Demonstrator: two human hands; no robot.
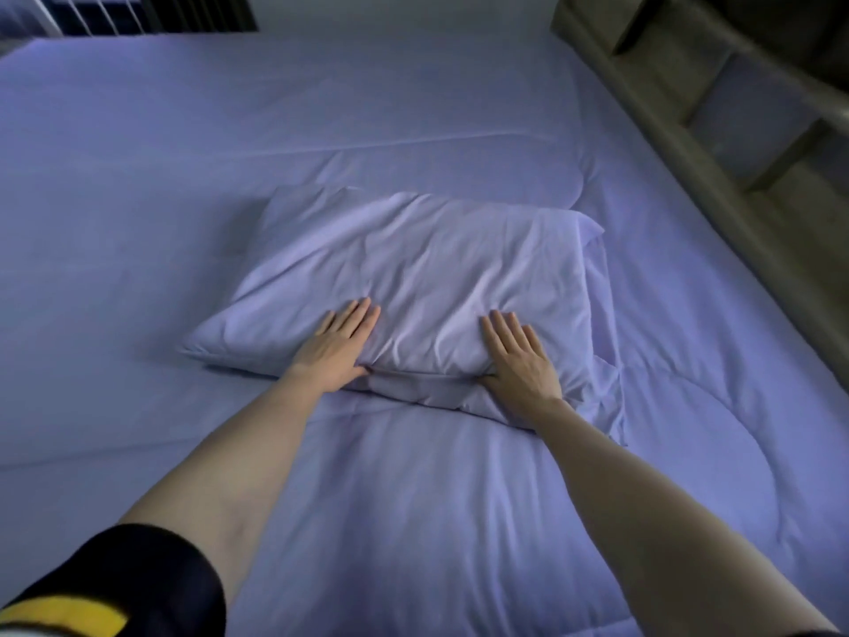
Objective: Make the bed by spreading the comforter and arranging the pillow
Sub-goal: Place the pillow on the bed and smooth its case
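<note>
A pale lavender pillow (413, 273) lies in the middle of the bed, its case wrinkled and loose at the right end. Beneath it the lavender comforter (459, 521) is spread flat over the near and right part of the bed. My left hand (337, 347) rests flat on the pillow's near edge, fingers straight, thumb tucked at the edge. My right hand (519, 356) presses flat on the near right part of the pillow, fingers straight and together.
The bed sheet (183, 131) covers the far and left part of the mattress. A dark wooden headboard with shelf compartments (735, 144) runs along the right side. A window with bars (115, 11) shows at the far left.
</note>
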